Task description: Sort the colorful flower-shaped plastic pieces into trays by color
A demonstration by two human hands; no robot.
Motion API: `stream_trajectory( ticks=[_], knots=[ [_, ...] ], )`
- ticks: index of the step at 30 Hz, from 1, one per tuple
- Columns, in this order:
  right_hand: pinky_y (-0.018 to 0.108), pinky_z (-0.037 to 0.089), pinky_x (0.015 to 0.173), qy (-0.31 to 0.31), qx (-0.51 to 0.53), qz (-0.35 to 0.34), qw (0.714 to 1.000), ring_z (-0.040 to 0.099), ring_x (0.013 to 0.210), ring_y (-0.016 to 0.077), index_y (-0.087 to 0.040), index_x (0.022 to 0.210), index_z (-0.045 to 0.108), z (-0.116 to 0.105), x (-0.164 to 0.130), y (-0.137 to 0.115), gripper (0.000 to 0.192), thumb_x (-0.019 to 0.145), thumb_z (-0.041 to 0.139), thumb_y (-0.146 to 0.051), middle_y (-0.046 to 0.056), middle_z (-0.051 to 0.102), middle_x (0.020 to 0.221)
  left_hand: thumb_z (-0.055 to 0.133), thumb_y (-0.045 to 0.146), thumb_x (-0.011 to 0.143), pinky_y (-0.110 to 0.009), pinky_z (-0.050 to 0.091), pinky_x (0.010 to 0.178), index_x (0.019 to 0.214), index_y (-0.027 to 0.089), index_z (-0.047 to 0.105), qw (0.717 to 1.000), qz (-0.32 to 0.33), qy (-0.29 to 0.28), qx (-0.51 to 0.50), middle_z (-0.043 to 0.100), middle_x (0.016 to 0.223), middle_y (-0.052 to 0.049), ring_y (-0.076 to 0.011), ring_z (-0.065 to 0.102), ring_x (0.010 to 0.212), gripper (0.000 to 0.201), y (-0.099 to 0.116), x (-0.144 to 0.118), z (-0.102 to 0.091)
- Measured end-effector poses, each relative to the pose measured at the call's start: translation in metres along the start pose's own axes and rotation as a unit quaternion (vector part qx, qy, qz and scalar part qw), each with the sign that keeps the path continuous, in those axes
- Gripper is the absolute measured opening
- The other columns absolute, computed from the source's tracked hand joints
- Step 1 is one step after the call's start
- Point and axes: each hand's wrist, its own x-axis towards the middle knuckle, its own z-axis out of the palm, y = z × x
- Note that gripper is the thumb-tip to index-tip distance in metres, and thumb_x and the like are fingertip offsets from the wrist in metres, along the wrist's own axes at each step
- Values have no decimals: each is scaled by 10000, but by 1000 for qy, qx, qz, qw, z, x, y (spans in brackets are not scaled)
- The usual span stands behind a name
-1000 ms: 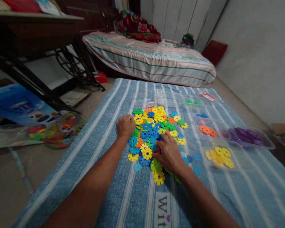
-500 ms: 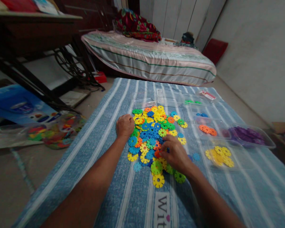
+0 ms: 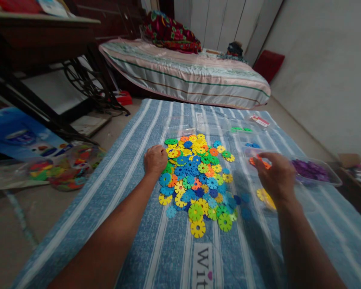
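Note:
A mixed pile of notched plastic discs [image 3: 195,172] in yellow, blue, green and orange lies on the striped cloth. My left hand [image 3: 155,160] rests closed at the pile's left edge; whatever its curled fingers may hold is hidden. Over to the right, my right hand [image 3: 276,174] hovers at the clear box of orange discs [image 3: 266,164], thumb and fingers pinched on an orange disc [image 3: 258,157], partly covered. Below that hand, yellow discs [image 3: 265,196] sit in another clear box, partly hidden by the wrist.
Purple discs [image 3: 311,170] fill a clear tub at the right. Blue discs [image 3: 252,145] and green discs [image 3: 241,129] lie in clear boxes farther back. A bed [image 3: 186,76] stands beyond the cloth-covered surface, and a sewing machine table [image 3: 42,30] at the left.
My right hand has moved from the pile rightward to the orange discs' box, and an orange disc is gone from the pile's lower middle. My left hand stays at the pile's left edge.

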Motion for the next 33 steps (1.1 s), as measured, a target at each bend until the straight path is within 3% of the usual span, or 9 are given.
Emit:
stream_trajectory(
  ticks=[6, 10, 21, 30, 33],
  knots=[
    [381, 530, 812, -173, 113, -68, 976, 660, 891, 242, -227, 870, 667, 13, -50, -39, 136, 920, 545, -256, 86, 716, 922, 423, 198, 859, -367, 459, 889, 764, 220, 629, 1000, -2, -8, 7, 717, 980, -96, -246, 626, 998, 227, 1, 0, -2],
    [372, 532, 821, -234, 118, -80, 962, 656, 914, 237, -225, 888, 680, 16, -71, -45, 134, 915, 549, -219, 88, 715, 951, 417, 202, 858, -370, 460, 882, 742, 223, 614, 1000, 4, -8, 11, 717, 970, -97, -249, 627, 990, 230, 1, 1, -2],
    [378, 542, 828, -250, 126, -117, 953, 638, 910, 230, -215, 881, 672, 10, -91, -57, 178, 951, 511, -190, 89, 698, 940, 419, 207, 864, -381, 460, 915, 759, 221, 627, 1000, -8, -4, -2, 720, 1009, -101, -254, 624, 1036, 234, 0, 2, 1],
    [483, 531, 1006, -237, 161, -139, 948, 587, 1204, 299, -222, 961, 685, 13, -107, -87, 115, 903, 586, -223, 120, 689, 1141, 414, 208, 862, -393, 462, 915, 772, 218, 640, 1000, -11, 0, -7, 720, 1004, -108, -264, 622, 1045, 243, 1, 1, 1],
    [518, 505, 1040, -249, 159, -154, 943, 548, 1271, 328, -205, 1052, 681, 14, -111, -93, 196, 878, 643, -288, 142, 669, 1220, 418, 207, 862, -389, 462, 909, 776, 216, 644, 1000, -15, -2, 0, 717, 997, -105, -262, 626, 1033, 242, 2, 1, 0]
  ],
)
